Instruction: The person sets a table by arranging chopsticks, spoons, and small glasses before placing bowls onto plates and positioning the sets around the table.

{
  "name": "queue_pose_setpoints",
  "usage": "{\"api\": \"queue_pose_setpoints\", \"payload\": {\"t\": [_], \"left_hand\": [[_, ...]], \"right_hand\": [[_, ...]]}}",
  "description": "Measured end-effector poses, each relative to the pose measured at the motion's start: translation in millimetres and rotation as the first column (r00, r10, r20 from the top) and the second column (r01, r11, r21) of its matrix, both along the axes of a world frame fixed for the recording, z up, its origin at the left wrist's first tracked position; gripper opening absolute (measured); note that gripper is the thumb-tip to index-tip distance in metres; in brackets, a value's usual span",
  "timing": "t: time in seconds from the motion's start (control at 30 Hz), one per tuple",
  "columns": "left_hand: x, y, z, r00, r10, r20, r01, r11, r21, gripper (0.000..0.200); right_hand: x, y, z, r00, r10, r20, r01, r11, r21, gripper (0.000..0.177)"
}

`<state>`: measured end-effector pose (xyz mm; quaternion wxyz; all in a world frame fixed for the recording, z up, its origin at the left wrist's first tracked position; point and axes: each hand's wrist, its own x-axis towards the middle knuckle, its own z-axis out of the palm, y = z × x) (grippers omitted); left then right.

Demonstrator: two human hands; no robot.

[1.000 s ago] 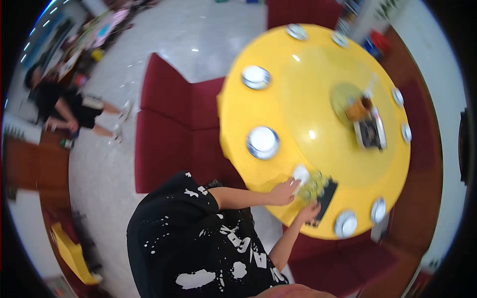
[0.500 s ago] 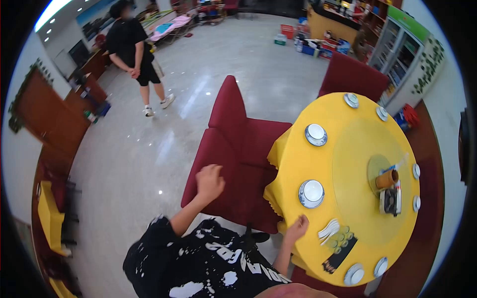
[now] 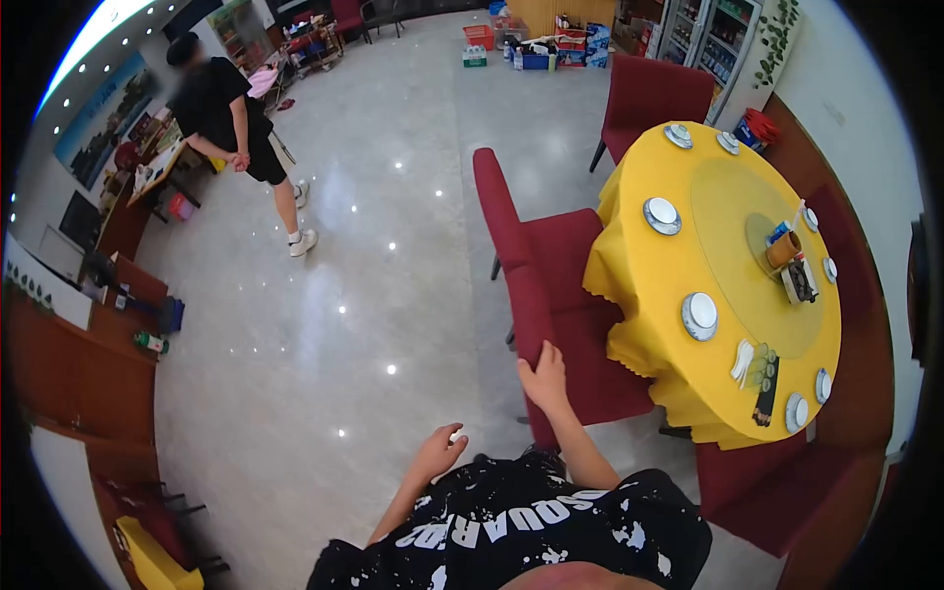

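Note:
My right hand (image 3: 544, 382) is on the back of the nearest dark red chair (image 3: 534, 317), with thumb and fingers on either side of its top edge. This chair stands beside another red chair (image 3: 503, 202), both facing the round table. My left hand (image 3: 440, 453) hangs over the floor in front of my shirt. It holds nothing, and its fingers are loosely bent and apart. A yellow tablecloth (image 3: 629, 285) covers the table to my right. On it are several white bowls on blue-patterned saucers, such as the nearest bowl (image 3: 700, 311), plus white spoons (image 3: 742, 361) and glasses (image 3: 761, 368).
A person in black (image 3: 221, 113) stands at the left with hands behind the back. Another red chair (image 3: 654, 103) is at the table's far side. Crates and bottles (image 3: 539, 56) lie near a glass-door fridge (image 3: 713, 39). A brown door (image 3: 59, 364) is at the left.
My view has turned left and I have moved away from the table. My right hand has gone from the table edge to the chair back; my left hand has lowered away from the chairs.

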<state>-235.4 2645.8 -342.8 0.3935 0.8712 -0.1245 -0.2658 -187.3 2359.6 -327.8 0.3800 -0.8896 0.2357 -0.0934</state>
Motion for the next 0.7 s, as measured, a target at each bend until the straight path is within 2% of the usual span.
{"api": "queue_pose_setpoints", "payload": {"t": [0.03,0.13,0.17,0.2,0.27,0.3,0.37,0.43,0.47,0.5,0.53,0.57,0.63,0.7], "left_hand": [[11,16,0,0.998,0.067,-0.012,-0.067,0.997,-0.027,0.049],[56,57,-14,0.986,0.147,-0.08,-0.15,0.988,-0.036,0.049],[74,65,-19,0.984,0.145,-0.1,-0.144,0.989,0.018,0.049],[92,71,-30,0.936,0.218,-0.275,-0.245,0.967,-0.066,0.049],[139,84,-71,0.746,0.292,-0.598,-0.469,0.868,-0.162,0.047],[163,90,-95,0.606,0.32,-0.728,-0.626,0.757,-0.189,0.047],[198,114,-148,0.275,0.277,-0.921,-0.878,0.462,-0.123,0.046],[211,158,-197,0.451,0.548,-0.704,-0.804,0.592,-0.053,0.041],[218,205,-252,0.601,0.562,-0.568,-0.601,0.787,0.143,0.037],[224,226,-236,0.757,0.499,-0.423,-0.403,0.865,0.3,0.03],[226,250,-222,0.77,0.508,-0.387,-0.33,0.835,0.44,0.03],[236,269,-211,0.715,0.577,-0.396,-0.353,0.786,0.508,0.03],[265,293,-191,0.582,0.702,-0.411,-0.439,0.697,0.568,0.03],[303,304,-180,0.497,0.762,-0.414,-0.493,0.641,0.588,0.03]], "right_hand": [[7,6,5,0.998,-0.027,-0.058,0.027,1.0,0.001,0.076],[15,20,0,0.995,-0.076,-0.066,0.071,0.995,-0.075,0.076],[16,24,-1,0.993,-0.091,-0.071,0.085,0.993,-0.08,0.076],[19,26,0,0.991,-0.105,-0.078,0.097,0.991,-0.092,0.076],[32,29,2,0.981,-0.166,-0.104,0.155,0.983,-0.101,0.077],[42,30,4,0.971,-0.206,-0.125,0.194,0.976,-0.098,0.077],[78,32,4,0.943,-0.267,-0.197,0.25,0.963,-0.104,0.08],[128,45,2,0.935,-0.304,-0.182,0.232,0.913,-0.337,0.08],[169,39,6,0.934,-0.328,-0.144,0.23,0.857,-0.46,0.08],[205,36,9,0.951,-0.297,-0.093,0.233,0.879,-0.416,0.079],[233,43,11,0.956,-0.288,-0.054,0.24,0.876,-0.419,0.079],[270,41,20,0.959,-0.285,-0.011,0.253,0.869,-0.425,0.078],[339,27,27,0.953,-0.285,0.101,0.299,0.834,-0.464,0.076],[393,18,21,0.947,-0.303,0.111,0.321,0.857,-0.403,0.075]]}}
